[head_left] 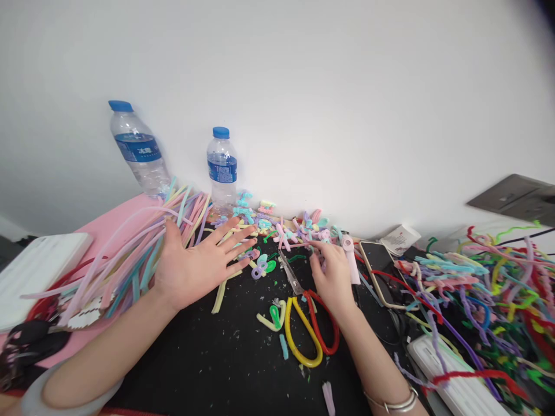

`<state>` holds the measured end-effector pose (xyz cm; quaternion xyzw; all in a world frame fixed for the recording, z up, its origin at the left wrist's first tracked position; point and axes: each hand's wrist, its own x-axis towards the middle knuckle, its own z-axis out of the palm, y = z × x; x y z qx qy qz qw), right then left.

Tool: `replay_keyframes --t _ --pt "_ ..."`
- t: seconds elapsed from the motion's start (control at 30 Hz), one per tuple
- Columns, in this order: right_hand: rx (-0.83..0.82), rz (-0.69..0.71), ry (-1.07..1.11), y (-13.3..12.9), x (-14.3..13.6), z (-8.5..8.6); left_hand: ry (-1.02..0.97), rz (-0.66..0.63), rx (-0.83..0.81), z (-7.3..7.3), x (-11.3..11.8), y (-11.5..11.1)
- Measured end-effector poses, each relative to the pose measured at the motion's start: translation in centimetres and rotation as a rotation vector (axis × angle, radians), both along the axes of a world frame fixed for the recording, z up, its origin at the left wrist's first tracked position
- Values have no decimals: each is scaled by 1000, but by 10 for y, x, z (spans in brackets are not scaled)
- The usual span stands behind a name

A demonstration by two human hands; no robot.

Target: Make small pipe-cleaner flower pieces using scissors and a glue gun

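Observation:
My left hand (195, 266) is open, palm turned up and fingers spread, holding nothing. It hovers beside a bundle of pastel pipe cleaners (125, 242). My right hand (332, 274) has its fingers curled, with the tips at a thin pink pipe cleaner (299, 245) by the pile at the wall; the fingertips are partly hidden. Just left of that hand lie scissors (295, 283) with one yellow and one red handle, blades apart. A small flower-like twist of pipe cleaner (260, 267) in purple and green lies between my hands. Nearer me is a cream and green bent piece (274, 316).
Two water bottles (222, 167) stand against the wall. A phone (381, 271) and a pale pink handheld device (350, 260) lie right of my right hand. Tangled bright pipe cleaners (520, 300) and a white box (455, 375) fill the right; another white box (43, 271) sits left.

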<state>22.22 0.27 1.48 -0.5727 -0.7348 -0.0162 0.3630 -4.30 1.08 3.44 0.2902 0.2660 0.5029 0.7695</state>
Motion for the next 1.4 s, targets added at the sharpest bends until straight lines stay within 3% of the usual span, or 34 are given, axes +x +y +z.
replay_keyframes --t 0.13,0.23,0.37,0.57,0.73,0.9,0.97,1.1,1.3,1.4 --pt "57 -61 17 12 8 19 -19 87 37 0 -1 1" --pt "-3 4 -33 27 3 24 -56 104 -22 -4 -3 3" --pt "-149 128 -154 49 -22 17 -63 70 -92 -7 -3 3" --pt "-213 88 -125 72 -46 -1 -89 74 -142 -3 -1 3" --pt "-269 80 9 71 -40 0 -135 93 -146 -4 -3 4" --pt "-241 58 164 46 -21 20 -117 185 -97 -6 -3 6" --pt "-213 37 320 31 -9 28 -18 246 -30 -7 -1 6" --pt "-292 83 430 -1 9 32 527 269 284 -11 6 -1" --pt "-432 192 310 -26 8 19 1059 -24 857 -17 23 -16" --pt "-390 207 283 -16 1 17 1138 -76 912 -19 25 -18"
